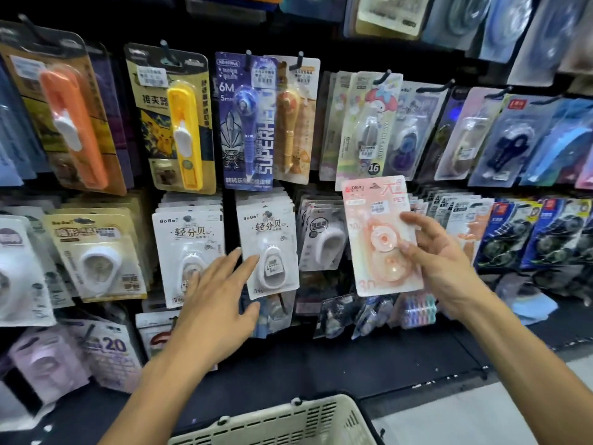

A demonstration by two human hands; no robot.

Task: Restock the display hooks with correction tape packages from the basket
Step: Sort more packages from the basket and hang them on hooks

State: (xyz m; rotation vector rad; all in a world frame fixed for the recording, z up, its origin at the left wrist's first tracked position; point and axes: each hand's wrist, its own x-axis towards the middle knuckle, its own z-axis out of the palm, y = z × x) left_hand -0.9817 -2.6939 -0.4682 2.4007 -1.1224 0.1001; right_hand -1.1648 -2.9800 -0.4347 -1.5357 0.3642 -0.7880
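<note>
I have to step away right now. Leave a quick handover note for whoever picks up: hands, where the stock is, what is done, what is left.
Right hand: pinching a pink correction tape package, held up in front of the middle row of hooks, not yet hung.
Left hand: open, fingers spread, reaching to the white packages hanging in the middle row.
Basket: on the floor below, only its rim in view; contents cannot be seen.
Left: find the pink package's hook, hang it, then check the basket for more.

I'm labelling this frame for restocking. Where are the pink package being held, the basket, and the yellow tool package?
pink package [375, 239]: head view, on its clear blister front.
basket [288, 422]: head view, on its slotted near wall.
yellow tool package [184, 136]: head view, on the yellow tool's body.
</note>
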